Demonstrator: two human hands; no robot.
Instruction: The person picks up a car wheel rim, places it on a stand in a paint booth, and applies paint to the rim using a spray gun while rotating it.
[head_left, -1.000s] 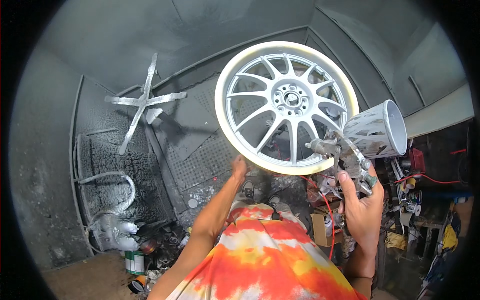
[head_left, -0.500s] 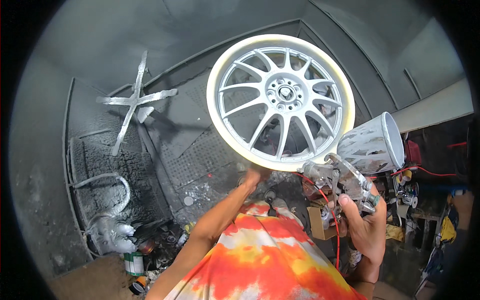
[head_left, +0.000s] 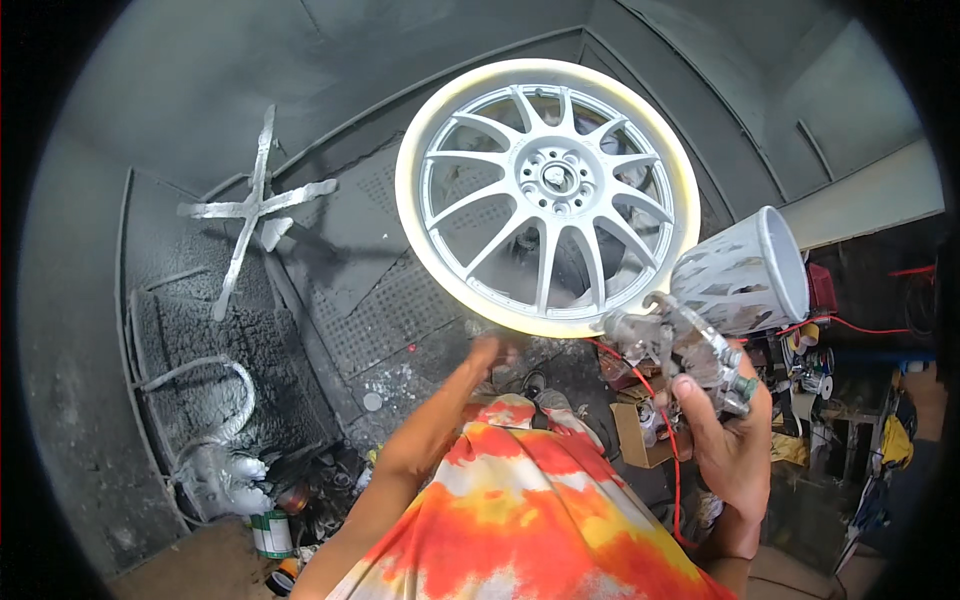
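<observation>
A large multi-spoke wheel (head_left: 546, 246), pale silver-grey with a yellowish-white rim, stands face up in front of me. My left hand (head_left: 490, 354) is just below the near-left edge of its rim. Those fingers are blurred and partly hidden, so I cannot tell whether they touch the wheel. In my right hand (head_left: 732, 440) is a paint-spattered spray gun (head_left: 690, 345), held at the near-right side of the rim with my thumb across its body. A grey-streaked, bucket-like paint cup (head_left: 735, 275) sits at the gun, beside the wheel.
A paint-crusted cross-shaped stand (head_left: 256, 208) is at the left. Below it are a rough dark filter panel (head_left: 230, 345), a curved hose (head_left: 240, 390) and a green-white can (head_left: 271, 534). A red hose (head_left: 677, 490) hangs by my right arm, near a cardboard box (head_left: 635, 435) and cluttered shelves (head_left: 850, 440).
The view has shifted slightly, so the surroundings sit further left. The wheel's spokes stand at a slightly different angle. My left hand has moved a little left; the right still grips the spray gun.
</observation>
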